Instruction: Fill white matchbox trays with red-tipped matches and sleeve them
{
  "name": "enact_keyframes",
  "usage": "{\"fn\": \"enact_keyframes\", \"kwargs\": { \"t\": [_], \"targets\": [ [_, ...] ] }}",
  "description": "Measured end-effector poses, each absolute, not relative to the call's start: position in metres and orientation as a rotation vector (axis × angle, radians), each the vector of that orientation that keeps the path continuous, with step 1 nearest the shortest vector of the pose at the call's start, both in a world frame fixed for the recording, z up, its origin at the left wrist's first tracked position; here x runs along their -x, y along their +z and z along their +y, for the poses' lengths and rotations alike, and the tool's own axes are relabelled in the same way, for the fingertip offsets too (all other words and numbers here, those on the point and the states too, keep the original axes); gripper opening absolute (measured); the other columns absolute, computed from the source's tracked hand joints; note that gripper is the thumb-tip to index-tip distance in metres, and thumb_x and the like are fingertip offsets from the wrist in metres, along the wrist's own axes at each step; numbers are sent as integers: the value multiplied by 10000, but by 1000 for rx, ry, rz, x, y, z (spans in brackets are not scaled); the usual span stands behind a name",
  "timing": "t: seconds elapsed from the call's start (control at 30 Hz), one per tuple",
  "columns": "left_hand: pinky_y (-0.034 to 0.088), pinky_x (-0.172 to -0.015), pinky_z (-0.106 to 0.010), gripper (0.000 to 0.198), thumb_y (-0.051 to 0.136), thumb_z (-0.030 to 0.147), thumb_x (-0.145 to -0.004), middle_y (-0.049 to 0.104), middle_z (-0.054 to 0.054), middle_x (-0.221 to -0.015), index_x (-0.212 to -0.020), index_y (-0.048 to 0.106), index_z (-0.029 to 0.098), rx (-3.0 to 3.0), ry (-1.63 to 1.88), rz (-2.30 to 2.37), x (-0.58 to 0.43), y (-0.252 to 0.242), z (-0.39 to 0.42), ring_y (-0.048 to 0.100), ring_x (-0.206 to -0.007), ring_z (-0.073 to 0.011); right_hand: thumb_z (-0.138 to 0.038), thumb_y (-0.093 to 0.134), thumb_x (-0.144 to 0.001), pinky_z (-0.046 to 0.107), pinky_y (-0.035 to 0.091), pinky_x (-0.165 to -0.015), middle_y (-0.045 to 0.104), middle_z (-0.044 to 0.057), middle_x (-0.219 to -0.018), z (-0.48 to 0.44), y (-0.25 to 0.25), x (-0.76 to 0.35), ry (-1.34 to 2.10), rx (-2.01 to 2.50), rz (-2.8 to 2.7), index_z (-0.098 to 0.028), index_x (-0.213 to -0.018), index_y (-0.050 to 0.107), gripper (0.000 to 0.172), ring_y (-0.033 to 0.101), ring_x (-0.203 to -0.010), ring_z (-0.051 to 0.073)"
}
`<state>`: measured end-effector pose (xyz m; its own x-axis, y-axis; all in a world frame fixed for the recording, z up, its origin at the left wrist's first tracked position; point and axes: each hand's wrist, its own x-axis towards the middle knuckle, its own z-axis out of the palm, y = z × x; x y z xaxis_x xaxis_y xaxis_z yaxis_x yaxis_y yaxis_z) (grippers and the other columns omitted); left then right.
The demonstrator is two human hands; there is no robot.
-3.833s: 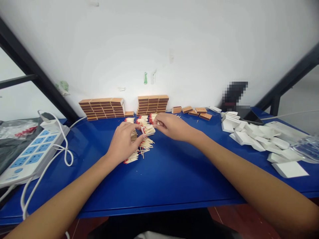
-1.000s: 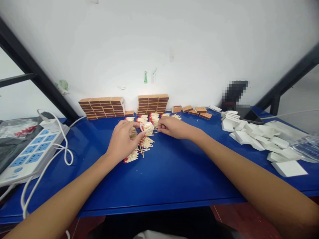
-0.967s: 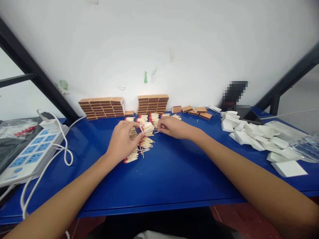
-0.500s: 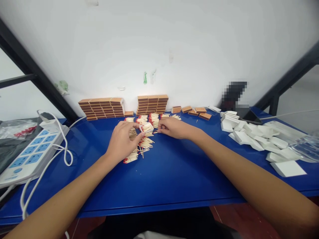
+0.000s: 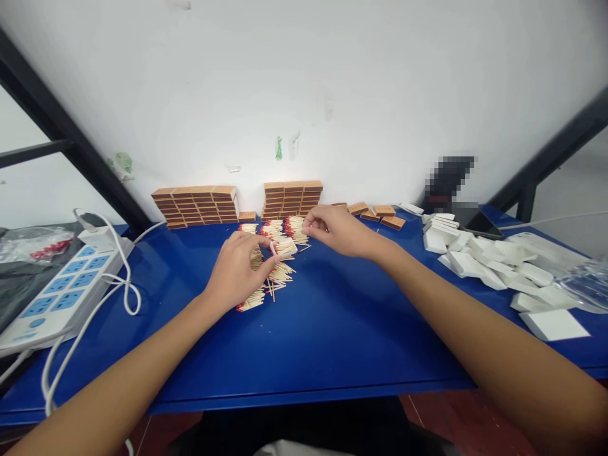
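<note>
My left hand (image 5: 235, 272) rests on the blue desk (image 5: 332, 329), on top of a pile of matches (image 5: 278, 273). The matches have red tips and lie in the middle of the desk, a bit to the far side. My left fingers (image 5: 268, 258) are curled and pinch a little white box (image 5: 285, 247). The box is full of matches and sits just right of my left hand, touching the pile.

My right hand (image 5: 339, 231) is a little farther away and to the right of the box. My right fingers (image 5: 311, 226) are pressed together at the tips, right by the far matches. I cannot tell if they hold any.

Far back by the white wall stand two stacks of brown boxes, one on the left (image 5: 197, 206) and one in the middle (image 5: 293, 197). A few loose brown boxes (image 5: 382, 215) lie to the right of them, just behind my right hand.

Well off to the right is a heap of empty white boxes (image 5: 479, 263). A black phone (image 5: 477, 223) lies behind that heap. A clear plastic bag (image 5: 586, 282) is at the far right edge.

On the left side is a white power strip (image 5: 61, 294) with blue sockets. Its white cord (image 5: 124, 297) loops on the desk near it.
</note>
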<state>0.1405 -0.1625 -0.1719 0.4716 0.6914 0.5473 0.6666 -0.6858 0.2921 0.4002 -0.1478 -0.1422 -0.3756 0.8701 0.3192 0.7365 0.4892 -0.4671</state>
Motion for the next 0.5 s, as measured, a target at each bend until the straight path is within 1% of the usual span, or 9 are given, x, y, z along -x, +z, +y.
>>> {"fn": "enact_keyframes", "kwargs": {
  "t": [0.13, 0.27, 0.5],
  "targets": [
    [498, -987, -426, 241, 693, 420, -953, 735, -65, -1074, -1075, 669, 214, -2701, 996, 1088, -142, -172, -164, 634, -1073, -264, -187, 620, -961, 274, 364, -696, 645, 37, -848, -159, -144, -383, 341, 1213, -2287, -173, -861, 630, 101, 537, -765, 153],
    [500, -976, -420, 257, 680, 448, -961, 733, -63, -1077, -1086, 660, 224, -2710, 949, 1025, -141, -172, -164, 646, -1049, -259, -148, 623, -940, 272, 344, -700, 627, 37, -870, -166, -146, -374, 326, 1208, -2342, -176, -857, 623, 87, 517, -774, 152],
    [500, -980, -423, 265, 682, 436, -961, 734, -71, -1076, -1093, 668, 207, -2693, 994, 1097, -140, -173, -163, 632, -1063, -267, -181, 636, -943, 279, 346, -716, 618, 28, -825, -159, -143, -384, 312, 1183, -2292, -165, -857, 655, 90, 520, -767, 152]
  ]
}}
